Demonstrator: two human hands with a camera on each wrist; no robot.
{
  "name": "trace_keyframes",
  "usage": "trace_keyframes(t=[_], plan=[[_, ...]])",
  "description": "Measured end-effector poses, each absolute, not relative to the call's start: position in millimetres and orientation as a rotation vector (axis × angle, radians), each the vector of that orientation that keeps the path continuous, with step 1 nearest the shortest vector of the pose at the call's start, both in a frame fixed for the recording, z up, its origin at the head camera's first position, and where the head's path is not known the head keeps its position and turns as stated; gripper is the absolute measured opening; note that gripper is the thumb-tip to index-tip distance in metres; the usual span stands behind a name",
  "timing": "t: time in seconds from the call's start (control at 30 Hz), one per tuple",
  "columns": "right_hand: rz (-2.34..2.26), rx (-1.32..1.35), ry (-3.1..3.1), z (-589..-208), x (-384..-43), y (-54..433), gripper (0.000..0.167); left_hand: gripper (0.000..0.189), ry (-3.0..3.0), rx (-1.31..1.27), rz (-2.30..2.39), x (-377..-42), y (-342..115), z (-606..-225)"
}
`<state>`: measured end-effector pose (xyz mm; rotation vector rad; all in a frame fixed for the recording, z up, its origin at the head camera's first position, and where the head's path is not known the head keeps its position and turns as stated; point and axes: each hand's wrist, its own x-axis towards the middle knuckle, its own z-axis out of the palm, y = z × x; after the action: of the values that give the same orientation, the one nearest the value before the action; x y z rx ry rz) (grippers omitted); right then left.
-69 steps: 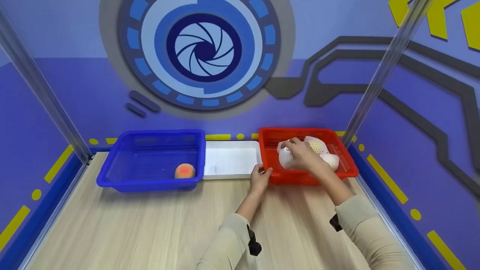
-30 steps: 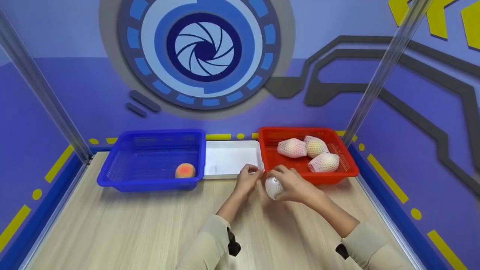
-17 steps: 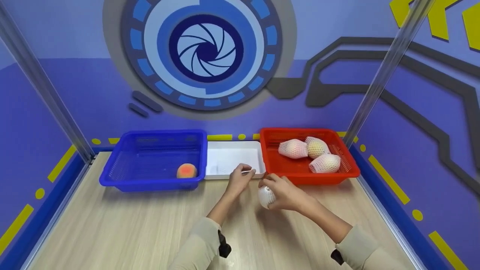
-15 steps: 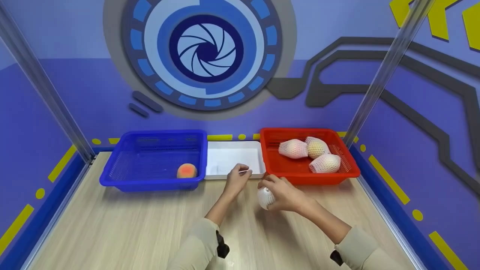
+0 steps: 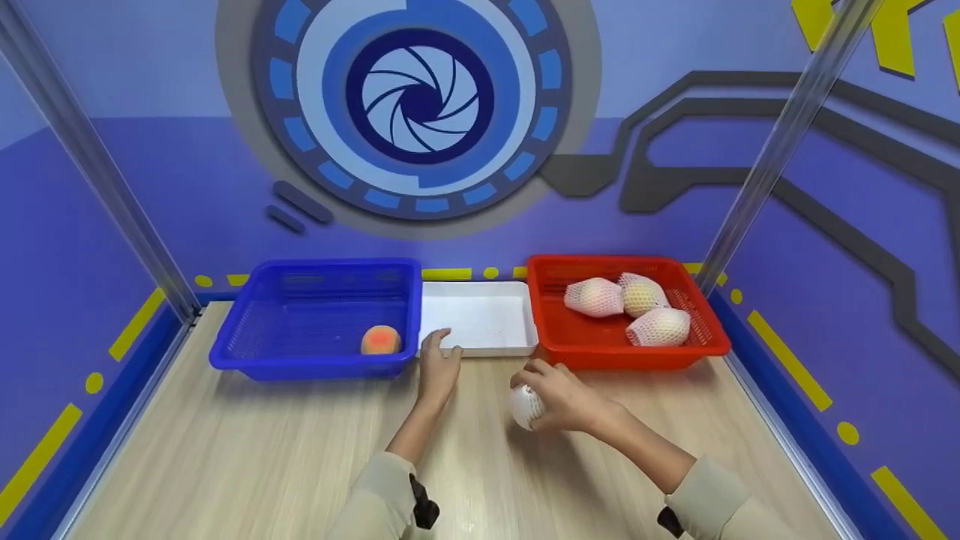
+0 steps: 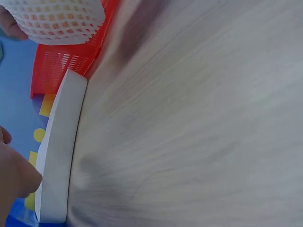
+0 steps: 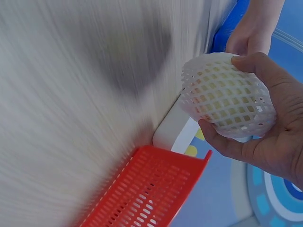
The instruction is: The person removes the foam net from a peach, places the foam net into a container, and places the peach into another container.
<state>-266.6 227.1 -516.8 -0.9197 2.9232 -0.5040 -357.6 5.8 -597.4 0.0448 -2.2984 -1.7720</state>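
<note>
My right hand point(image 5: 564, 397) grips a peach in a white foam net point(image 7: 225, 92), thumb and fingers on opposite sides of it. It hangs over the wooden table, in front of the gap between tray and red basket. Pale yellow with some orange shows through the mesh. My left hand point(image 5: 439, 369) is at the front left corner of the white tray point(image 5: 480, 319), fingers loosely bent and apart, with nothing seen between them. In the left wrist view the left thumb point(image 6: 26, 177) overlaps the tray's wall.
A red basket point(image 5: 585, 337) at the back right contains 3 netted fruits point(image 5: 660, 328). The blue basket point(image 5: 315, 367) at the back left holds one bare peach point(image 5: 380, 340). Purple walls point(image 5: 165, 195) with metal posts point(image 5: 795, 135) enclose the table point(image 5: 285, 450).
My right hand has lifted the netted peach out of the red basket and carried it left and toward me. My left hand has left the red basket's corner and moved left along the tray.
</note>
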Motion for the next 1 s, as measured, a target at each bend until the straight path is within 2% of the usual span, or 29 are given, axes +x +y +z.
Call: trace_keyframes(t=[0.23,0.43,0.77,1.0], plan=[[-0.515,-0.885,2.890,-517.9,-267.4,221.9,0.057,0.065,-2.375,0.232,-1.676,-347.3,-2.7,-600.9],[-0.523,-0.882,2.875,-522.1,-265.9,218.5,0.057,0.077,-2.438,0.315,-1.681,-340.4,-5.3,-606.6],[-0.513,-0.858,2.893,-524.3,-266.3,221.5,0.057,0.077,-2.148,0.359,-2.080,-352.9,-10.4,-615.2],[-0.507,-0.788,2.863,-527.4,-263.1,223.7,0.059,0.063,-1.965,0.359,-2.274,-356.3,-15.3,-625.3]])
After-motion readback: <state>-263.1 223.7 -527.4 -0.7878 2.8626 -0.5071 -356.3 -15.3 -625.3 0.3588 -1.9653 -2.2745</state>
